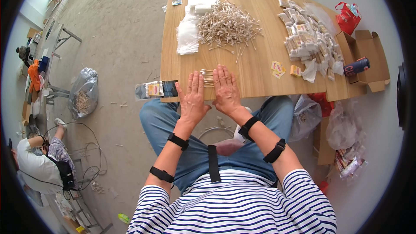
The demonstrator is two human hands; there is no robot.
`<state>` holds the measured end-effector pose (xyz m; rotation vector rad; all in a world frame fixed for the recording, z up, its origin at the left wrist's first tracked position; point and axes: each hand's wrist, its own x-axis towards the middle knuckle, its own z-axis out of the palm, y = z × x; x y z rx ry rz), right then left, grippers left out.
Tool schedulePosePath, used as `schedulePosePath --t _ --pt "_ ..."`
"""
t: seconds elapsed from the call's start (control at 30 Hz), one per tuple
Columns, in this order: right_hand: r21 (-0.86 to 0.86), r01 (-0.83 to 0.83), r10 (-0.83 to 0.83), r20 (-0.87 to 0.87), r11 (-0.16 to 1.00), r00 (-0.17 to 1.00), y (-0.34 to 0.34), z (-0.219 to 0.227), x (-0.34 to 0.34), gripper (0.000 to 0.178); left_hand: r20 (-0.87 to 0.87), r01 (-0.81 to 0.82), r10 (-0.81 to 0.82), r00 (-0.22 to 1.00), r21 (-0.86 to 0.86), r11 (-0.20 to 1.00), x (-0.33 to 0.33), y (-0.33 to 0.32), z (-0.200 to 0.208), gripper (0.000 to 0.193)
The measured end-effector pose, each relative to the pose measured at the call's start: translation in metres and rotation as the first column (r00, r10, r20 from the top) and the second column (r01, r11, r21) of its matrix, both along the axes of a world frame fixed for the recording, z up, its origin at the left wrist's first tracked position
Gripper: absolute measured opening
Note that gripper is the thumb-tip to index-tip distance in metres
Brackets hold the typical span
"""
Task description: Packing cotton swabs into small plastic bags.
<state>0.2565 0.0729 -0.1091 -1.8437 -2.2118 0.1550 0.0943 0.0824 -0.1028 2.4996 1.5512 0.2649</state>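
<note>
A small row of cotton swabs (208,78) lies on the wooden table (255,69) near its front edge. My left hand (193,97) rests flat at the left ends of the swabs, fingers stretched out. On the other side, my right hand (226,93) lies flat with its fingers extended, touching the right ends. Left of my left hand, a clear bag holding swabs and a yellow card (154,89) sits on a dark pad at the table corner. A large heap of loose cotton swabs (229,24) lies farther back, beside flat clear plastic bags (187,39).
Filled swab packs (305,34) are piled at the right, with yellow cards (277,69) nearer. Beyond them are a cardboard box (375,56), a dark blue can (356,66) and a red bag (348,17). A bag of swabs (83,93) stands on the floor; a person (43,160) sits at left.
</note>
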Motion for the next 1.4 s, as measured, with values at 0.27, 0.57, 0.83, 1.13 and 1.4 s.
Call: schedulePosePath --t 0.27,0.57,0.83,1.13,1.4 --pt "0.060 -0.005 0.005 0.007 0.998 1.000 0.001 -0.006 -0.002 0.109 0.000 0.040 -0.040 0.999 0.066 0.997 0.004 0.005 -0.001 0.116" --pt "0.038 0.006 -0.007 0.028 0.999 1.000 0.001 -0.003 0.000 0.108 -0.016 0.032 -0.031 0.999 0.028 0.999 0.003 -0.008 0.004 0.116" --pt "0.013 0.006 -0.006 0.012 1.000 1.000 0.000 0.001 -0.002 0.108 -0.025 0.050 -0.049 0.998 0.060 0.997 0.001 -0.006 0.001 0.113" --pt "0.028 0.004 -0.004 -0.005 1.000 1.000 0.000 -0.001 -0.001 0.104 -0.012 0.045 -0.045 0.999 0.054 0.998 0.000 -0.009 0.009 0.103" --pt "0.073 -0.053 0.062 -0.129 0.996 0.990 0.002 -0.001 0.019 0.104 0.086 0.034 -0.034 0.996 -0.001 0.999 0.003 0.000 0.023 0.100"
